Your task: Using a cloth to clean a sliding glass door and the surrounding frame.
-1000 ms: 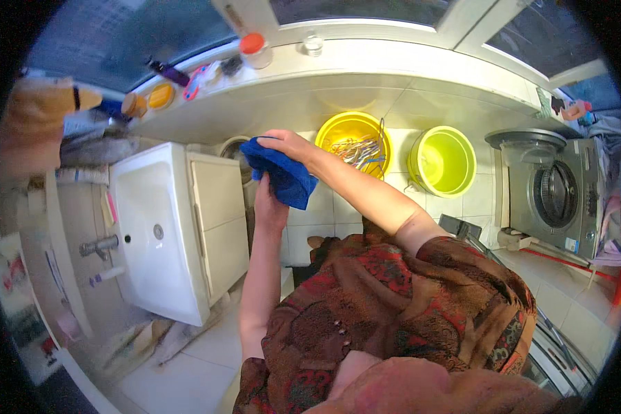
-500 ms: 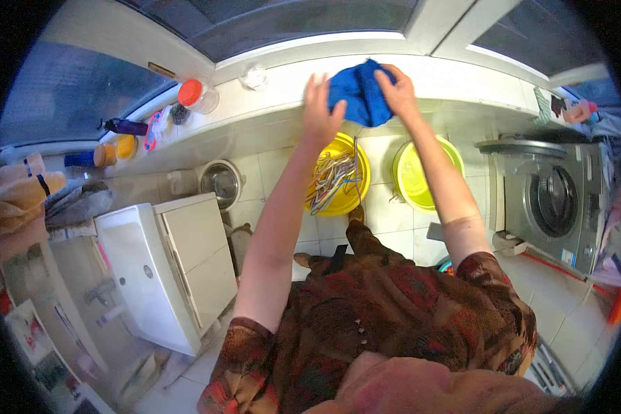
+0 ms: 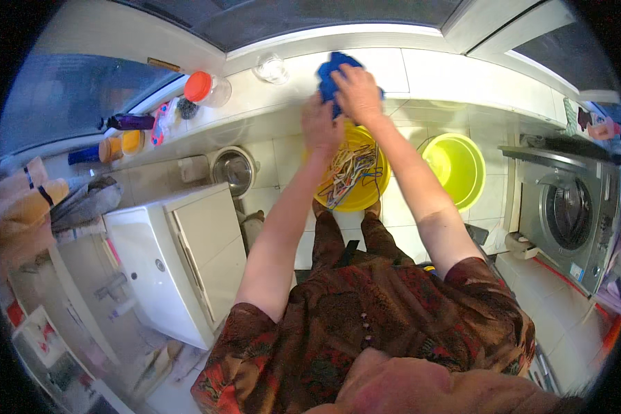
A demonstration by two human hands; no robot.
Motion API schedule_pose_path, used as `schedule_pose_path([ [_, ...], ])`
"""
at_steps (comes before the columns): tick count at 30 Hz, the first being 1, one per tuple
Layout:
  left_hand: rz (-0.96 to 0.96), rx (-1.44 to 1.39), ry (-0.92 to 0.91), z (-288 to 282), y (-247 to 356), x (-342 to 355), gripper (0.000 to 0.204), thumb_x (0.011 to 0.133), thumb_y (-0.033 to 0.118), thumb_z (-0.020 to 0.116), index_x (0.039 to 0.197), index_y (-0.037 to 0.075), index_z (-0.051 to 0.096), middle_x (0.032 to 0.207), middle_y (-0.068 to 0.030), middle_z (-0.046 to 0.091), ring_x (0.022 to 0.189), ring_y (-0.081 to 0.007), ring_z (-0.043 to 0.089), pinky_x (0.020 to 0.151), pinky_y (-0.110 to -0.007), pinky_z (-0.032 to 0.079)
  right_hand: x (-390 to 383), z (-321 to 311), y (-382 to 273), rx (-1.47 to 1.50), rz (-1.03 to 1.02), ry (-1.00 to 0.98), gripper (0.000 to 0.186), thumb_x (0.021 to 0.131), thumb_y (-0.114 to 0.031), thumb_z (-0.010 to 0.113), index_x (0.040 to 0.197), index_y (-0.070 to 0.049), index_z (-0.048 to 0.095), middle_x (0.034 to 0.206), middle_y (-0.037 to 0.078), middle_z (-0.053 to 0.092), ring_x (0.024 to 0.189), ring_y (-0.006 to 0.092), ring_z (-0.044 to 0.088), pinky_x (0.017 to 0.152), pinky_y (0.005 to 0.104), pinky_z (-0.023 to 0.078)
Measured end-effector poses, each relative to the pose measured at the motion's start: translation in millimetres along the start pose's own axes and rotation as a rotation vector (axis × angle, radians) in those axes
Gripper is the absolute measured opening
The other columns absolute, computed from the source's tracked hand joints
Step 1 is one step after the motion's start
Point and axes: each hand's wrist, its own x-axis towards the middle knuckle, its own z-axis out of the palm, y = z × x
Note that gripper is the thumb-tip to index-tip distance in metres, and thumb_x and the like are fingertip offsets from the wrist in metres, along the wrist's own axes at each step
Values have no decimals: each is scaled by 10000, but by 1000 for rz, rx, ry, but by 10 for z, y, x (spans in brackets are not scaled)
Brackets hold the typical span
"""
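A crumpled blue cloth (image 3: 329, 67) lies on the white tiled ledge in front of me. My right hand (image 3: 357, 95) is over the cloth, its fingers bent onto the fabric. Just below and left of it, my left hand (image 3: 322, 126) is at the cloth's near edge; its fingers are smeared by motion. Under my hands, on the floor, stands a yellow basin (image 3: 381, 186) with a heap of thin hangers (image 3: 352, 169) in it.
A yellow-green bucket (image 3: 455, 169) stands right of the basin, near a grey washing machine (image 3: 566, 214). On the ledge are a red-lidded jar (image 3: 199, 87) and a clear glass container (image 3: 271, 69). A white sink cabinet (image 3: 165, 265) is at left, beside a metal pot (image 3: 233, 172).
Both feet now show by the basin. My right hand has moved left over the blue cloth, closer to my left hand. The cloth is more bunched.
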Motion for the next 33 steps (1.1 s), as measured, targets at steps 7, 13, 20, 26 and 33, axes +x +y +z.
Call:
schedule_pose_path([
  [7, 120, 216, -23, -636, -940, -109, 396, 820, 247, 605, 1163, 54, 567, 1395, -157, 397, 1332, -345, 309, 1086, -529, 219, -179, -47, 229, -95, 218, 145, 394, 765, -258, 646, 1143, -159, 594, 1221, 89, 546, 1096, 277, 507, 905, 470, 384],
  [13, 102, 291, 44, -903, -1511, -211, 430, 811, 195, 609, 1210, 55, 534, 1357, -131, 445, 1296, -325, 371, 1069, -517, 256, -293, 158, -660, -210, 6, -45, 384, 792, -155, 513, 1174, -153, 554, 1217, 86, 532, 1007, 258, 524, 823, 430, 420],
  [20, 40, 190, 161, -1228, -1895, -276, 466, 815, 161, 583, 1255, 32, 501, 1267, -141, 526, 1216, -319, 460, 1056, -511, 285, 450, 604, -2038, -19, -136, -80, 339, 789, -175, 533, 1116, -107, 591, 1153, 83, 546, 1020, 237, 506, 787, 394, 424],
  [26, 129, 180, 51, -1170, -1714, -371, 519, 819, 144, 577, 1301, 0, 447, 1287, -192, 491, 1235, -347, 429, 1069, -507, 277, 69, 345, -1299, -111, 12, 2, 309, 793, -174, 532, 1093, -150, 604, 1171, 51, 554, 1017, 234, 521, 781, 409, 447],
  [33, 417, 119, -189, -718, -610, -364, 578, 840, 163, 575, 1364, 33, 371, 1404, -198, 353, 1318, -370, 318, 1094, -515, 238, -387, -646, 712, -422, 459, 55, 255, 801, -137, 528, 1046, -147, 600, 1091, 79, 583, 1032, 277, 541, 837, 499, 434],
])
